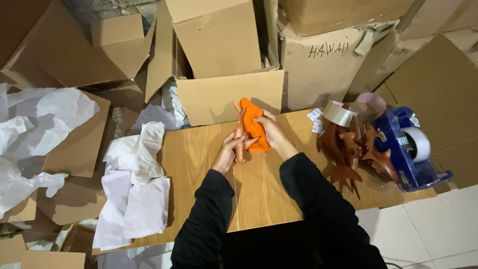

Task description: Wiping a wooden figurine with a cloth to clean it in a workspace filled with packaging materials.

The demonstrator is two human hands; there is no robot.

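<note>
We are working at a wooden table (199,149) ringed by cardboard boxes (219,37) beyond our hands, the nearest one standing open just past our fingertips. White wrapping paper (134,199) is lying in a crumpled heap well to the left of our left hand, draping over the table's edge, with more of it spilling over the boxes further left. To the right of our right hand, a blue tape dispenser (408,149) is sitting at the table's far end, and a cluster of brown carved figures (348,144) is leaning against it, nearer to us. A roll of clear tape (338,113) is resting on top of that cluster.

Our right hand (271,130) is closing around an orange cloth (254,124), fingers curled over its upper edge and pinching it against the thumb. Our left hand (226,154) is cupping a slim brown carving (240,139) from below, fingers pressed together along it. The cloth and carving are touching each other between our two hands, held just above the table.
</note>
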